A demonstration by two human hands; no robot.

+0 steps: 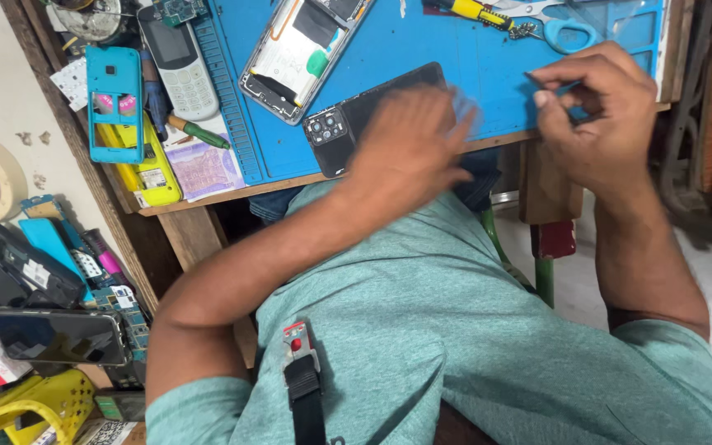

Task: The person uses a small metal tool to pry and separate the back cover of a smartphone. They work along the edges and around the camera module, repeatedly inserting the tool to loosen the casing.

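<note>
My left hand (409, 140) lies blurred on a black phone back cover (348, 124) with a camera cluster at its left end, resting on the blue work mat (438, 49). It seems to press a pale cloth or pad against the cover. To the right, my right hand (599, 115) is curled at the mat's near edge, thumb and forefinger pinched on a thin dark tool or strip that is hard to make out.
An opened phone (298, 45) with exposed insides lies on the mat. Blue-handled scissors (566, 29) and a yellow screwdriver (475, 11) sit at the far edge. A teal phone frame (114, 103), keypad phone (179, 58) and banknote (203, 165) lie left. Phones and parts crowd a lower shelf (51, 330).
</note>
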